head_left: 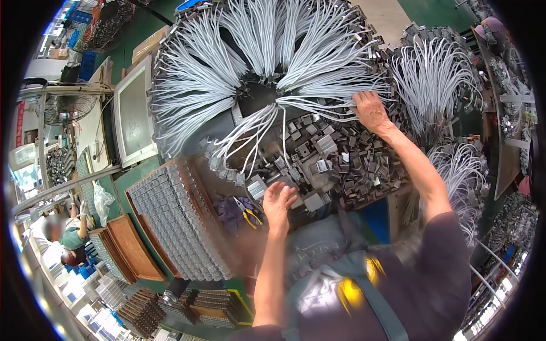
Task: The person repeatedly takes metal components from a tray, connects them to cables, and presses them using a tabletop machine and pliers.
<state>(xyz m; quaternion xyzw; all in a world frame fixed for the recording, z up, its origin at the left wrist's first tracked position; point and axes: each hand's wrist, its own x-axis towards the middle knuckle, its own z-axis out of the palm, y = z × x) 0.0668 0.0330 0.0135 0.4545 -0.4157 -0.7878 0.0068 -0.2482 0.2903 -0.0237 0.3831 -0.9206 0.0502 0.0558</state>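
My right hand (372,112) reaches to the right side of a large ring of white cables (324,51). Its fingers are closed around the outer part of a few cables there. My left hand (277,206) is lower down, palm up, fingers loosely bent and apart, with nothing visible in it. A small silver metal housing (256,188) lies just beside its fingertips. Between the hands spreads a pile of small grey metal housings (364,165). One bundle of white cables (250,133) hangs toward me, with metal housings at its ends.
Yellow-handled pliers (248,214) lie on a purple cloth (228,215) left of my left hand. A tray of rows of grey parts (179,219) stands farther left. More white cable bundles (435,85) are at the right. Another person (71,236) is at the far left.
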